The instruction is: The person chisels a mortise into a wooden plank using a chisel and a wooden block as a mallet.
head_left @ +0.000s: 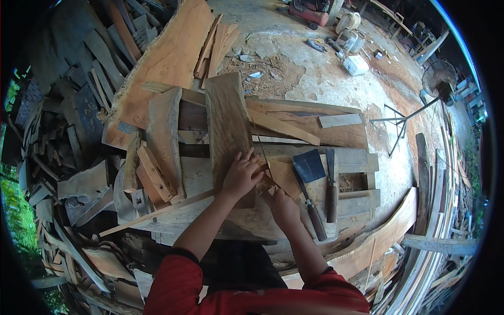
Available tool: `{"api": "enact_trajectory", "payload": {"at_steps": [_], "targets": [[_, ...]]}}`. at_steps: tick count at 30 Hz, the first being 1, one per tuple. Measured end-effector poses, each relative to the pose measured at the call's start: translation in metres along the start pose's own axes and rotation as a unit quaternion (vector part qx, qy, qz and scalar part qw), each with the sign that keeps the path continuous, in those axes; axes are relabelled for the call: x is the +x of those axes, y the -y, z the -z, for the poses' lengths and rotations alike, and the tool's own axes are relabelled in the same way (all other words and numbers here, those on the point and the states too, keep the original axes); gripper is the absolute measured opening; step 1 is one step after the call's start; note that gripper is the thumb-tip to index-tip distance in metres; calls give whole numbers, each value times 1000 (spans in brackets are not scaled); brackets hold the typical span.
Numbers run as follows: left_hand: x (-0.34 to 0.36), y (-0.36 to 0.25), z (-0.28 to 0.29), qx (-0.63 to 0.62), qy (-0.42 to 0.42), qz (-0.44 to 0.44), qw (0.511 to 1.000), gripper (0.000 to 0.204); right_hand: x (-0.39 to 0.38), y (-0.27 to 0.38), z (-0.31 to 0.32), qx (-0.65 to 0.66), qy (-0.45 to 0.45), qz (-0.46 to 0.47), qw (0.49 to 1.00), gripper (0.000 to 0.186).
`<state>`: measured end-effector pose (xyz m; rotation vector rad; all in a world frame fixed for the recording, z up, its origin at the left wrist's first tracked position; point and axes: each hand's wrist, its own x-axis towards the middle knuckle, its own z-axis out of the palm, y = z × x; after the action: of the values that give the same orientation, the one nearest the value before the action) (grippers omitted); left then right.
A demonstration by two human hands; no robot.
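Observation:
My left hand point(240, 176) presses on the dark upright-lying board point(226, 110), fingers curled over a long thin wooden strip point(157, 212) that crosses the board. My right hand point(285, 212) grips the handle of a thin-bladed saw point(262, 153), whose blade reaches forward beside my left fingers; the handle is mostly hidden. A pale wood piece point(286, 176) lies under the blade area. Just right of this are a dark square sheet point(308, 166), a tool with a wooden handle point(316, 222) and a chisel-like tool point(331, 202).
Loose boards point(163, 121) and offcuts point(149, 163) cover the workbench point(357, 202). Scrap wood point(73, 178) is piled at left, long planks point(430, 226) at right. On the floor behind stand a red wheeled machine point(307, 13), plastic containers point(354, 65) and a metal stand point(401, 123).

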<state>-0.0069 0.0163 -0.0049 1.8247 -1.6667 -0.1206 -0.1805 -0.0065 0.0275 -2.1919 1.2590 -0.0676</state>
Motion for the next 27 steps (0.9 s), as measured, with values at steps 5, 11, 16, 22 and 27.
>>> {"api": "enact_trajectory", "payload": {"at_steps": [5, 11, 16, 22, 27], "targets": [[1, -1, -2, 51, -8, -48, 997, 22, 0, 0, 3, -27, 3, -2, 1000, 28], [22, 1, -5, 13, -33, -70, 997, 18, 11, -1, 11, -55, -14, -11, 998, 18], [21, 6, -10, -15, -21, -31, 999, 18, 14, 10, 18, -28, -17, -8, 999, 29], [21, 7, -13, -55, -5, -5, 998, 17, 13, 3, 25, -30, -17, 9, 999, 30], [20, 6, -14, -52, -3, -10, 999, 15, -33, -17, 25, -54, 8, -4, 999, 14]]}}
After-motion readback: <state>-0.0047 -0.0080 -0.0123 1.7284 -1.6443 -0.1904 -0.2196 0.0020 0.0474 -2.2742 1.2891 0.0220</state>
